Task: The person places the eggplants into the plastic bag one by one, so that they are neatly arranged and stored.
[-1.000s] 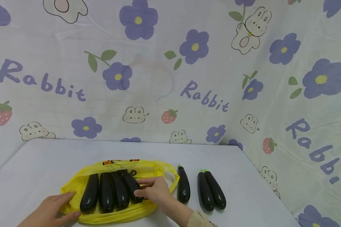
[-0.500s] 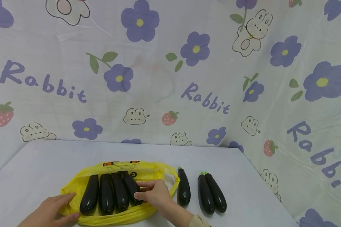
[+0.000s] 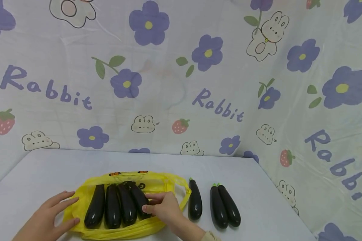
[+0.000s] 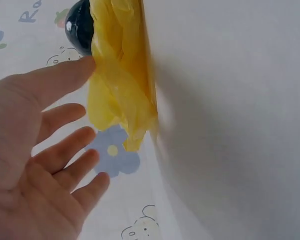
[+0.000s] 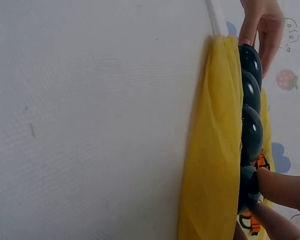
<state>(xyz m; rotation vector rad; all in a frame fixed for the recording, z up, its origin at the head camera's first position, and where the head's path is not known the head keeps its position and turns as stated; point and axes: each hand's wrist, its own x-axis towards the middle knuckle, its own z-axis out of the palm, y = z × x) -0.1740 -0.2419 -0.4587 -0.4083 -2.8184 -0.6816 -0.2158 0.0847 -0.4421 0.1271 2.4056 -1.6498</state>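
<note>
A yellow plastic bag (image 3: 132, 231) lies with its mouth spread wide, and several dark, glossy eggplants (image 3: 112, 207) lie side by side in it. My right hand (image 3: 166, 207) pinches the rightmost eggplant (image 3: 139, 197) in the bag between thumb and fingers; the right wrist view shows the thumb on top of that eggplant (image 5: 248, 187). At the bag's left edge is my left hand (image 3: 50, 216), fingers extended and spread. In the left wrist view its thumb tip reaches the yellow plastic (image 4: 115, 65), while the other fingers of the left hand (image 4: 45, 150) hold nothing.
Right of the bag, one eggplant (image 3: 195, 201) lies beside the bag's handle loop. Farther right, two more lie touching, a left eggplant (image 3: 218, 207) and a right eggplant (image 3: 229, 206), with green stem ends. A white table (image 3: 268, 214) meets patterned cloth (image 3: 163, 83) behind and at right.
My left hand has come off the bag's left edge, its fingers lifting and spreading. The right hand keeps its pinch on the rightmost eggplant. The head view has tilted slightly.
</note>
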